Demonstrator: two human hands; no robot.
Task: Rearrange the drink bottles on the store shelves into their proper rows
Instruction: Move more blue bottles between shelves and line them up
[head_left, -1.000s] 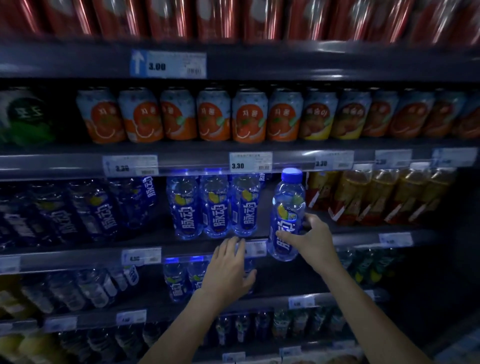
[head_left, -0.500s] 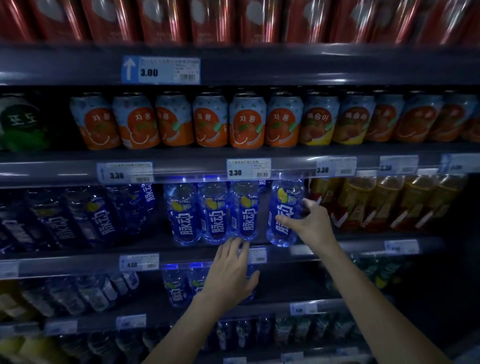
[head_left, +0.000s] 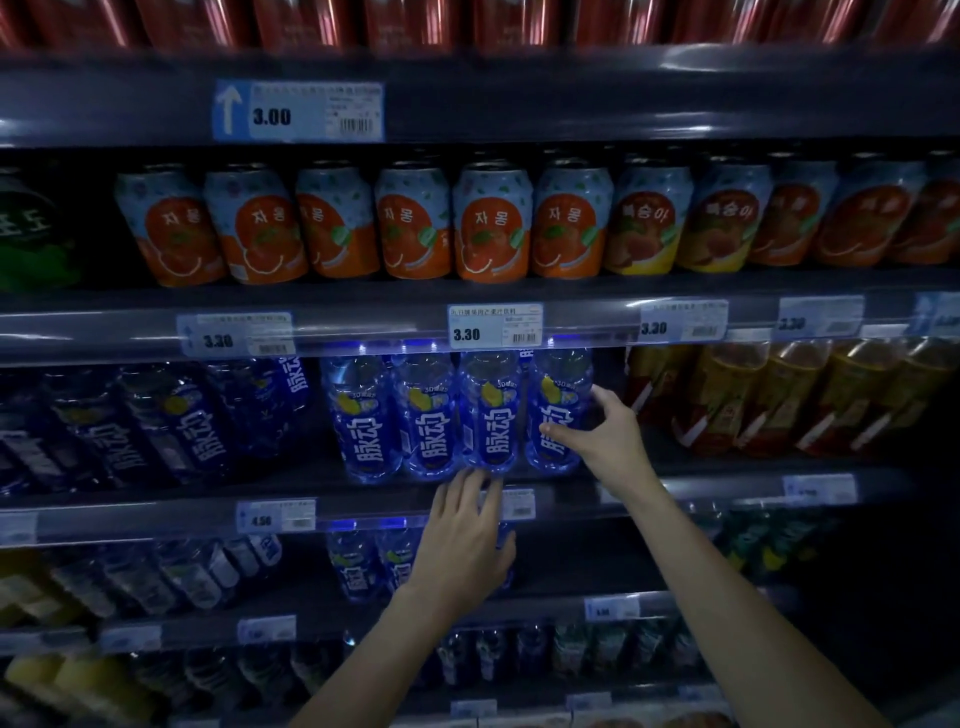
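Observation:
Several blue drink bottles stand in a row on the middle shelf (head_left: 727, 486). The rightmost blue bottle (head_left: 558, 395) stands upright at the row's end, and my right hand (head_left: 602, 434) wraps its right side with thumb across the label. My left hand (head_left: 462, 540) lies flat, fingers apart, against the shelf's front rail just below the row, holding nothing. Beside it stands a second blue bottle (head_left: 491, 415).
Amber tea bottles (head_left: 779, 395) fill the same shelf right of my hand. Fruit-print cans (head_left: 491, 223) line the shelf above, red cans (head_left: 395, 21) the top. Dark blue bottles (head_left: 156, 421) lean at left. More blue bottles (head_left: 363, 566) sit one shelf down.
My right hand carried the blue bottle from in front of the shelf up and back into the row's right end. My left hand stayed on the rail.

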